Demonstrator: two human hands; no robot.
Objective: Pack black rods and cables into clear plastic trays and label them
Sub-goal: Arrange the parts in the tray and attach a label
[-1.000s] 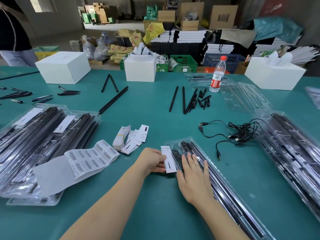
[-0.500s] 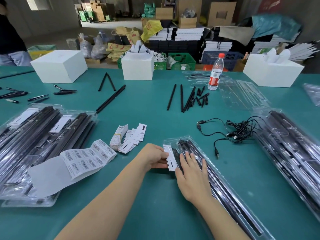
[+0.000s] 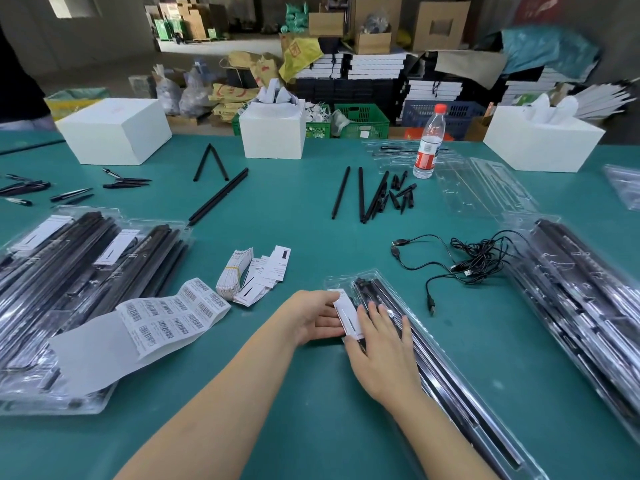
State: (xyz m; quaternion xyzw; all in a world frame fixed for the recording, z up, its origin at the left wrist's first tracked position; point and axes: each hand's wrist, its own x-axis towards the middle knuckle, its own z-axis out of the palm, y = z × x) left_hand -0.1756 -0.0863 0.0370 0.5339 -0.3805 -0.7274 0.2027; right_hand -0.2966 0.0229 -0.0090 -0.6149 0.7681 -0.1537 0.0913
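Note:
A clear plastic tray [image 3: 462, 377] with long black rods [image 3: 429, 355] inside runs from the table's centre toward the near right. At the tray's far left end my left hand [image 3: 311, 317] pinches a white label card [image 3: 347, 315] between thumb and fingers. My right hand [image 3: 381, 351] lies flat on the tray with straight fingers, its fingertips on the card's right edge and the rods. A tangle of black cables [image 3: 479, 261] sits on the table to the right. Loose black rods [image 3: 360, 194] lie further back.
Stacks of packed trays sit at the left [image 3: 86, 271] and right [image 3: 585, 306]. A barcode sticker sheet [image 3: 166, 317] and a bundle of label cards [image 3: 239, 275] lie to the left. Behind are empty trays [image 3: 485, 192], a water bottle [image 3: 429, 143] and white boxes [image 3: 273, 133].
My left hand has slid the white card to the right, onto the tray's end. My right hand stayed flat on the tray, its fingertips now meeting the card.

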